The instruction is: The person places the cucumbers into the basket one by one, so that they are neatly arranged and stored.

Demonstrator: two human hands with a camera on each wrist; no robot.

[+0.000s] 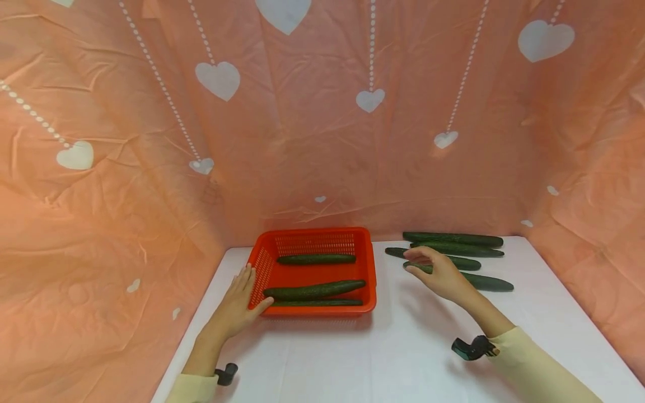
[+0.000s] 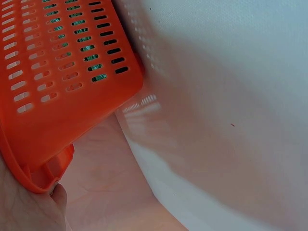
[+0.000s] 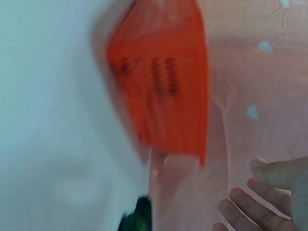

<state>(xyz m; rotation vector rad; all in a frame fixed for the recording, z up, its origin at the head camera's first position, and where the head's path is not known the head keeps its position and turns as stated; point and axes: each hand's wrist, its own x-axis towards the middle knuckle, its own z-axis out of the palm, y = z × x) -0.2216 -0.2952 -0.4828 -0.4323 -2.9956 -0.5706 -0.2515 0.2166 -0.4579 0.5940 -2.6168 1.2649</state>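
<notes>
A red slotted basket stands on the white table and holds three dark green cucumbers. My left hand lies flat against the basket's left wall, fingers straight and thumb at its front corner; the left wrist view shows that wall close up beside my palm. Several more cucumbers lie on the table to the right of the basket. My right hand hovers just above the nearest of them, fingers relaxed and holding nothing. In the blurred right wrist view its fingers are spread, with the basket beyond.
The white table is walled on three sides by a pink cloth with white hearts. Bare tabletop lies in front of the basket and between my two arms. A black wrist mount sits on my right forearm.
</notes>
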